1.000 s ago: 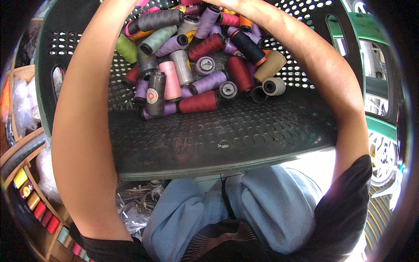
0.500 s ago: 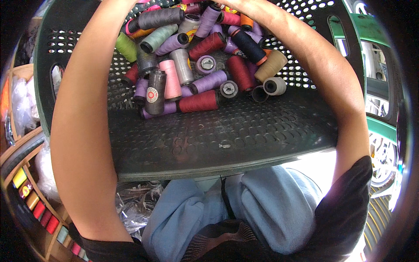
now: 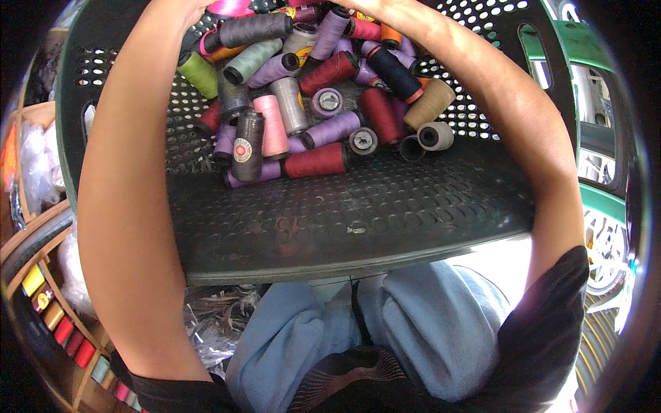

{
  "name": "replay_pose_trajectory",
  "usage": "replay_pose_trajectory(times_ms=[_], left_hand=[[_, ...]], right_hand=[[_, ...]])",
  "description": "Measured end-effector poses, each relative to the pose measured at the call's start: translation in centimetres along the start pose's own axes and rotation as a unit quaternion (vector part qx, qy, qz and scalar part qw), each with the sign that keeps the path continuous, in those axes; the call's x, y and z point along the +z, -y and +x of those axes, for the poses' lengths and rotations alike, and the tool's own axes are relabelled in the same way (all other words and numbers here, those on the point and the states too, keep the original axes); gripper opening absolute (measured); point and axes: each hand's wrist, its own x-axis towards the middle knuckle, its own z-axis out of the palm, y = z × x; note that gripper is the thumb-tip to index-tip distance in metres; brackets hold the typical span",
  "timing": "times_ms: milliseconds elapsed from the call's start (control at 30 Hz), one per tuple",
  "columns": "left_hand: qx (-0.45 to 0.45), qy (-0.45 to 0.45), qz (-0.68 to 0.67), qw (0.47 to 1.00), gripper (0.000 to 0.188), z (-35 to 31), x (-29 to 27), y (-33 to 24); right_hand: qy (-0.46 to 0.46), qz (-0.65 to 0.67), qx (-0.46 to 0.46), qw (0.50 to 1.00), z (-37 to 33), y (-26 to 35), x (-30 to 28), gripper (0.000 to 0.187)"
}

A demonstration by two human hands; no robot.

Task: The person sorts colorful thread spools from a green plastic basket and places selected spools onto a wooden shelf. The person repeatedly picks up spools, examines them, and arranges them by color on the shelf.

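Observation:
Both my forearms reach over a black perforated plastic crate [image 3: 344,206] and run out at the top edge. My left and right hands lie beyond that edge, so their fingers and anything in them are hidden. Inside the crate is a pile of thread spools. A bright pink spool [image 3: 233,7] lies partly cut off beside my left wrist, with a dark grey spool [image 3: 255,29] just below it. Nearest my right wrist are a purple spool [image 3: 330,33] and an orange one [image 3: 390,36].
More spools fill the crate, among them a red one [image 3: 317,160], a navy one [image 3: 394,72] and a tan one [image 3: 430,103]. At left stands a wooden shelf [image 3: 51,265] with coloured spools. Plastic wrapping [image 3: 213,323] lies below the crate, beside my knees.
More of the bright pink spool shows beside my left wrist. My left forearm has shifted slightly left. The other spools keep their arrangement.

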Motion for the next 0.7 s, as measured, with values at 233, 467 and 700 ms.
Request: replay_pose_trajectory(times_ms=[233,467,700], left_hand=[[0.020,-0.025,-0.012,0.999,0.020,2.5,0.7,0.6],[-0.028,-0.034,-0.118,0.992,0.017,0.0,-0.5,-0.2],[-0.035,-0.020,-0.184,0.982,0.018,-0.2,0.4,-1.0]], right_hand=[[0.095,-0.266,-0.064,0.957,0.4,-4.8,-1.4,0.031],[0.480,-0.390,-0.032,0.785,-5.1,-1.9,2.9,0.055],[0.486,-0.405,-0.026,0.774,-6.3,-4.3,3.2,0.052]])
